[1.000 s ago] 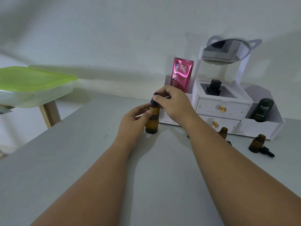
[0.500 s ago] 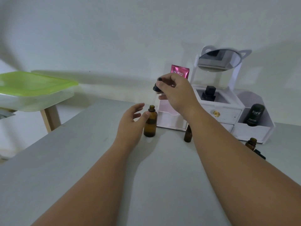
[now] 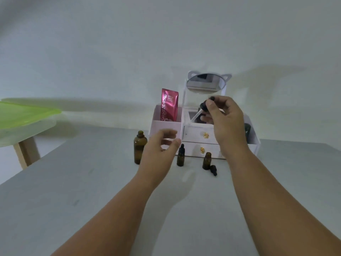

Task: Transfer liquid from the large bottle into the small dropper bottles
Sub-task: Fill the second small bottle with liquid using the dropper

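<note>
Dropper [image 3: 203, 106] pinched in right grip [image 3: 227, 120], large bottle [image 3: 140, 147] apart

The right grip [image 3: 227, 124] has drawn the dropper [image 3: 203, 107] (glass tube trailing) clear of the large bottle [image 3: 139, 150] and carried it off toward two o'clock; the left grip [image 3: 159, 147] has released the bottle, hovering loose-fingered at its three o'clock.

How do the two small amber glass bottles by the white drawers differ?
The left small amber bottle wears a black dropper cap; the right small amber bottle is uncapped, a black dropper lying beside it. The left bottle stands next to the left hand; the right bottle farther off. Both stand upright.
</note>
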